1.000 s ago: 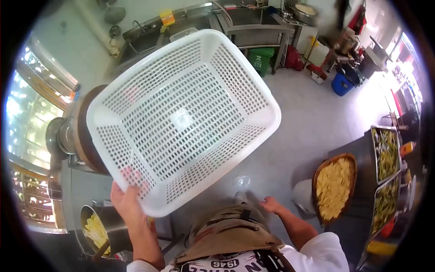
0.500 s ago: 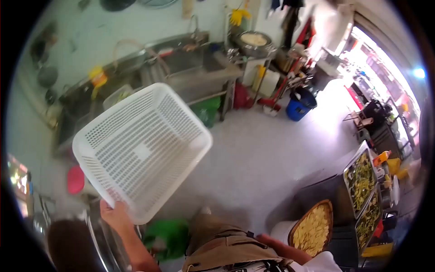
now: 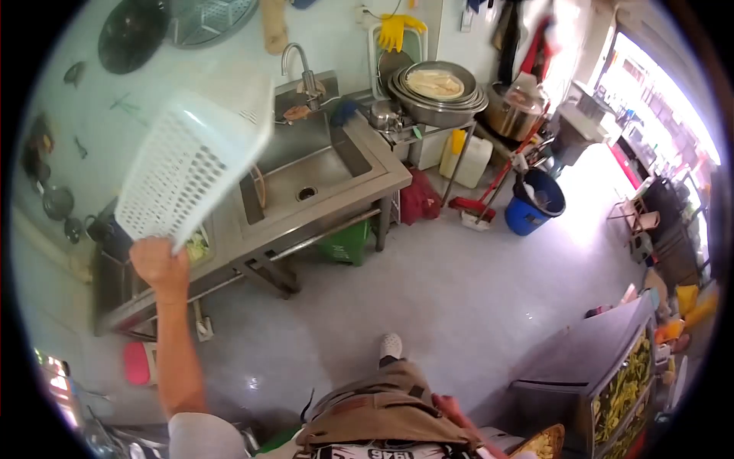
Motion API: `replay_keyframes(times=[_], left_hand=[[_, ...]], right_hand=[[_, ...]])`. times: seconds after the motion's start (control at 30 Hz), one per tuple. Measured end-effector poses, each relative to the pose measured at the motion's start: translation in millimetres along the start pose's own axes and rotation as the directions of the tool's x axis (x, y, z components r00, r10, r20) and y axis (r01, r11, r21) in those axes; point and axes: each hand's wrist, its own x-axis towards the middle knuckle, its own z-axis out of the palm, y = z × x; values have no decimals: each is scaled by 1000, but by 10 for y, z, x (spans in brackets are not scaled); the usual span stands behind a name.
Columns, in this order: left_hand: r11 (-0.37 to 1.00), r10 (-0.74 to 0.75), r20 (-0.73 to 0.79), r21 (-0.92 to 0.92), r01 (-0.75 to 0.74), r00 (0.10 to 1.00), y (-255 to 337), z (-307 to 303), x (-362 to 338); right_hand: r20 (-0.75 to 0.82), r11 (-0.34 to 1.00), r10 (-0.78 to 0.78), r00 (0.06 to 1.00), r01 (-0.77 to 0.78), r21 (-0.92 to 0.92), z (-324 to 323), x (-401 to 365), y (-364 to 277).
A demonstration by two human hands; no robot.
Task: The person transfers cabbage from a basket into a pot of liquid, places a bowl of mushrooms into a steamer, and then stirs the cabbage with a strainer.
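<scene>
My left hand point(image 3: 159, 264) grips the lower edge of a white plastic basket point(image 3: 183, 164), its slotted bottom and sides showing. The basket is raised and tilted in front of the stainless steel sink counter point(image 3: 306, 180), partly blurred. Below it, some pale green pieces point(image 3: 197, 246) show in a container on the counter. My right hand point(image 3: 446, 405) hangs low beside my brown apron point(image 3: 378, 417); its fingers are not clear enough to judge.
A blue bucket point(image 3: 527, 218) and a red broom point(image 3: 475, 206) stand on the floor beyond the sink. Stacked metal bowls point(image 3: 437, 115) rest at the counter's right. Trays of green food point(image 3: 623, 382) are at lower right, near a basket of yellowish slices point(image 3: 544, 444).
My left hand has lifted the basket and tipped it steeply toward the sink wall. The view has moved nearer the sink. The basket of yellowish slices has slid toward the bottom edge.
</scene>
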Motion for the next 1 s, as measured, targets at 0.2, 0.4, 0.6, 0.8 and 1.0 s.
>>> replay_keyframes(times=[0.2,0.4,0.6,0.8,1.0], left_hand=[[989,97,365,-143,-48,926,609,1539,-206],[995,41,457,-97,4,888,983,2274,-481],[978,-195,534,41,205,823,1017,2723,-819],[972,-232,482,79,221,845,790,3229,-652],[949,-268,358,-61,308,894,612,3432,1495]], right_hand=[[152,940,-203,967,149,307,-1590,1129,-1682],[-71,867,-209,975,219,449,-2701,1548,-3449],[20,897,-69,997,53,438,-2611,2252,-3501],[287,953,-221,932,269,-138,-2440,2400,-4065],[85,702,-700,709,706,-95,-3781,2282,-6703]])
